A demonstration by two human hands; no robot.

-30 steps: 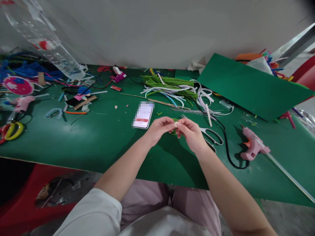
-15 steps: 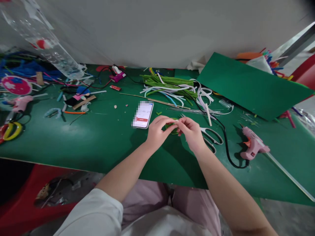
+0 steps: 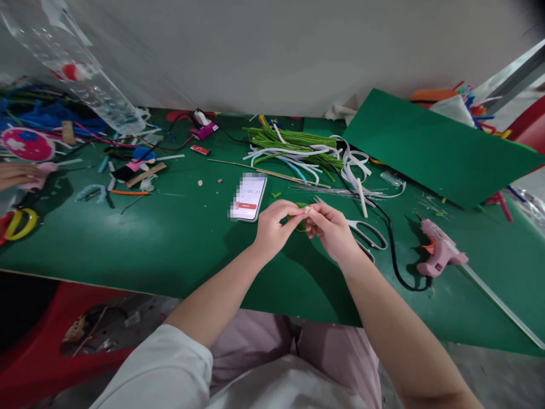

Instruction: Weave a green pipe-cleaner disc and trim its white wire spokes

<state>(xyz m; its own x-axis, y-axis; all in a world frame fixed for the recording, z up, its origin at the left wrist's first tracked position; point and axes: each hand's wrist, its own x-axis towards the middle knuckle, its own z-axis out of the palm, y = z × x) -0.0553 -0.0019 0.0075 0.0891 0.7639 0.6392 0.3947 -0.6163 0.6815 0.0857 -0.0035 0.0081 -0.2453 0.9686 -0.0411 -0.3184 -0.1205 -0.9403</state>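
My left hand [image 3: 276, 226] and my right hand [image 3: 330, 227] meet over the table, thumbs and forefingers pinched at the same spot. Something small and pale shows between the fingertips; its kind is too small to make out. A round green thing [image 3: 301, 226] shows just behind and under the fingers, partly covered; whether it is held or lies on the table I cannot tell. Beside my right hand lie grey-handled scissors [image 3: 369, 233], partly hidden by it. A phone [image 3: 249, 197] with a lit timer lies near my left hand, along with a green snippet [image 3: 276, 195].
Green and white pipe cleaners [image 3: 298, 142] lie at the back. To the right are a pink glue gun [image 3: 440, 250] with its black cord and a tilted green board [image 3: 430, 147]. At far left, a co-worker's hand [image 3: 15, 175] is on another glue gun [image 3: 40, 176], near yellow-and-red scissors [image 3: 21, 224].
A co-worker's hand has come in at the left edge onto the glue gun there. My own hands keep their pinch in nearly the same place.
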